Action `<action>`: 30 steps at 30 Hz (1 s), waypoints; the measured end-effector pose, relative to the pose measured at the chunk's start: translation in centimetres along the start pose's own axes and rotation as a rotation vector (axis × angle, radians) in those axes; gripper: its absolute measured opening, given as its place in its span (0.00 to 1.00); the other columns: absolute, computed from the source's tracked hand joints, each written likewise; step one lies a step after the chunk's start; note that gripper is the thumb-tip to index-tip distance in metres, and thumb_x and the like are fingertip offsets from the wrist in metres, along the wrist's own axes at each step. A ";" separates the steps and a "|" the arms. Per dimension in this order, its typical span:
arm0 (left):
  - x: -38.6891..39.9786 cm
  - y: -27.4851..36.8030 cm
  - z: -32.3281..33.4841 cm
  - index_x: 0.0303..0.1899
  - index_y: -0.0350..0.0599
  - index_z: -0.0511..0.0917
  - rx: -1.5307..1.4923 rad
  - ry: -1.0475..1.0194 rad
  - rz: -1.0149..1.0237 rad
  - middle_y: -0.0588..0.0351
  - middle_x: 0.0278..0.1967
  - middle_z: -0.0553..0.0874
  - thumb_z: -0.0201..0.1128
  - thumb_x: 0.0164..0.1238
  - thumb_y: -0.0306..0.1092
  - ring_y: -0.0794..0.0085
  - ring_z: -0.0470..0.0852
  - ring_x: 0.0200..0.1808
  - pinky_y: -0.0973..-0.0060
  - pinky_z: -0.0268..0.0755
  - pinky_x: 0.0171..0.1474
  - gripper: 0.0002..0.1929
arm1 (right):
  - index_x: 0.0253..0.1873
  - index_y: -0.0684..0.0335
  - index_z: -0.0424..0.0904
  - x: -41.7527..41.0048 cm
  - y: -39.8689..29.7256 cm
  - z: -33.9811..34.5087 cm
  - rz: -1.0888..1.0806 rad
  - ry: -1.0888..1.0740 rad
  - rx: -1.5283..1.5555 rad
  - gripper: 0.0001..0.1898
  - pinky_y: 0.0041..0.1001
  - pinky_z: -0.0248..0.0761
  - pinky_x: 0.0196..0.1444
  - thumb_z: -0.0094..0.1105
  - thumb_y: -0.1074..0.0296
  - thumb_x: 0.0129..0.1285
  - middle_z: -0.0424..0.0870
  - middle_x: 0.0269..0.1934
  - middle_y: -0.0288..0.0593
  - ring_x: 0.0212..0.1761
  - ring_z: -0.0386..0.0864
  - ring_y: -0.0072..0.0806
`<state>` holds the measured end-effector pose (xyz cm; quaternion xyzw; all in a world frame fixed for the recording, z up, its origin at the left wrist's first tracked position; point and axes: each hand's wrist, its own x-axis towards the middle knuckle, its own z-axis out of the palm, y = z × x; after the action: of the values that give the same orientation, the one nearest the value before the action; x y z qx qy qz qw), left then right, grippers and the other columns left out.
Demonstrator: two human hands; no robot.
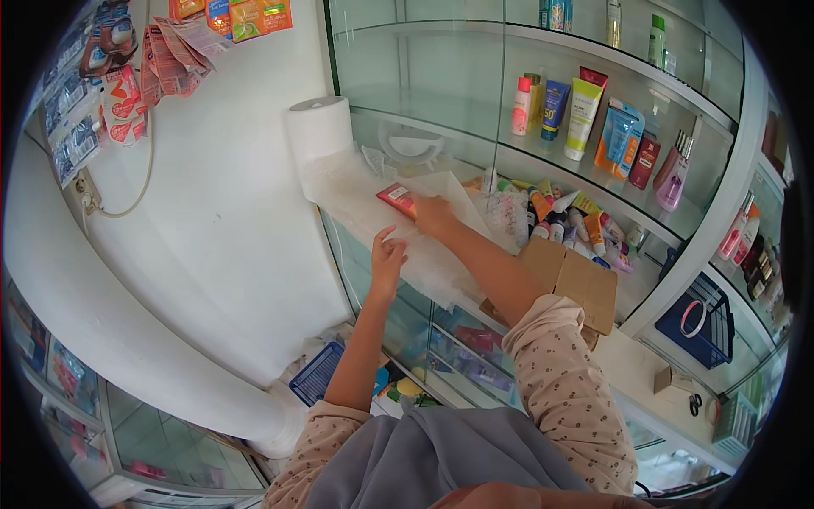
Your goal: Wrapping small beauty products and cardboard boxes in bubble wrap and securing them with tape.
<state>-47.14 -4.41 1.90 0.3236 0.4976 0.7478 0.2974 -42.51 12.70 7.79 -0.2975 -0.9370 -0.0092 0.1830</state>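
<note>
My right hand [436,215] grips one end of a red squeeze tube [397,198] that bears a white label. It holds the tube low over a translucent sheet of bubble wrap [420,261] spread along the glass counter; whether the tube touches the sheet I cannot tell. To the left and closer to me, my left hand [388,259] is raised with its fingers apart and holds nothing. A thick roll [320,133] of white wrap stands upright at the far end of the sheet, against the wall.
A cardboard box [569,273] sits near my right forearm, before a heap of tubes and bottles [572,223]. Glass shelves [626,188] with cosmetics rise behind. Black scissors [695,404] and a blue basket [696,324] are at right; another blue basket [317,374] is lower left.
</note>
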 end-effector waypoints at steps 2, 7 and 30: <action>0.2 -0.1 -1.0 0.69 0.53 0.68 -0.015 -0.009 0.033 0.65 0.47 0.80 0.59 0.77 0.34 0.77 0.79 0.56 0.67 0.71 0.60 0.22 | 0.61 0.58 0.76 0.5 0.0 -0.7 -0.001 0.015 0.018 0.23 0.46 0.78 0.54 0.70 0.64 0.61 0.87 0.50 0.53 0.55 0.84 0.53; 0.2 0.6 -2.4 0.67 0.53 0.68 -0.246 0.114 0.065 0.64 0.47 0.79 0.57 0.76 0.31 0.71 0.77 0.64 0.59 0.71 0.66 0.20 | 0.62 0.58 0.76 1.0 0.7 -1.6 -0.033 -0.021 -0.087 0.22 0.47 0.78 0.55 0.66 0.64 0.63 0.88 0.51 0.53 0.54 0.84 0.54; -0.9 0.2 -4.8 0.80 0.52 0.51 -0.553 0.034 -0.018 0.45 0.67 0.70 0.58 0.77 0.42 0.44 0.71 0.72 0.45 0.67 0.72 0.36 | 0.70 0.50 0.72 0.8 1.2 -3.9 0.002 0.085 0.375 0.27 0.47 0.78 0.51 0.62 0.54 0.67 0.88 0.46 0.56 0.49 0.85 0.53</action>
<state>-50.33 -7.82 0.51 0.2130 0.2826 0.8579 0.3725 -41.09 13.66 11.56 -0.2587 -0.9133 0.1532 0.2747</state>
